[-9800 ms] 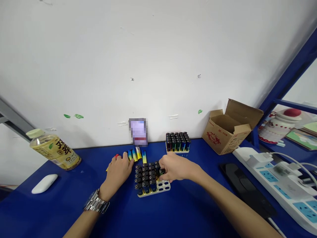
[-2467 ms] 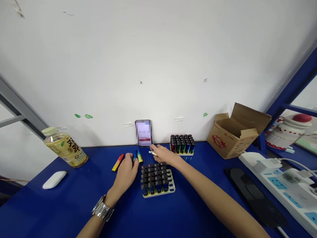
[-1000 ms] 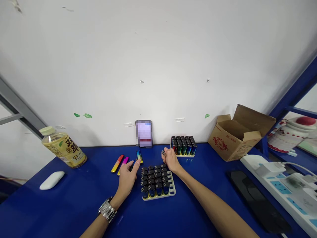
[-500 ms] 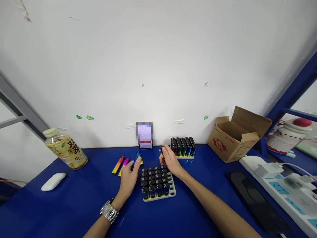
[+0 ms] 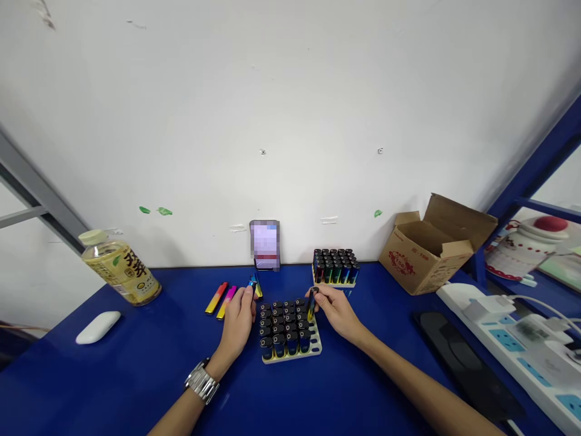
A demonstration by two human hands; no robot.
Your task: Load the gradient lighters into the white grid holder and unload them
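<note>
My right hand (image 5: 338, 312) is closed around a yellow-and-black lighter (image 5: 311, 303). It stands upright at the far end of the right column of a white rack (image 5: 290, 358). Several black-topped lighters (image 5: 285, 330) fill the other columns, while the right column shows open oval holes. My left hand (image 5: 238, 318) is pinched on a lighter (image 5: 253, 283) with a blue end, just left of the rack; most of it is hidden by the fingers. Beside that hand lie a red-yellow lighter (image 5: 216, 298), a pink-yellow lighter (image 5: 227, 303) and a blue-yellow one (image 5: 258, 286).
A second rack of lighters (image 5: 336, 266) stands by the wall. A phone (image 5: 265, 245) leans there too. Rightward are an open cardboard box (image 5: 408, 263), a black phone (image 5: 467, 363) and a power strip (image 5: 508, 345). A drink bottle (image 5: 122, 269) and white case (image 5: 98, 327) sit left.
My right hand has come nearer and slightly right, bringing its lighter from behind the rack to the right column. My left hand has turned slightly, with the blue end now showing above its fingertips.
</note>
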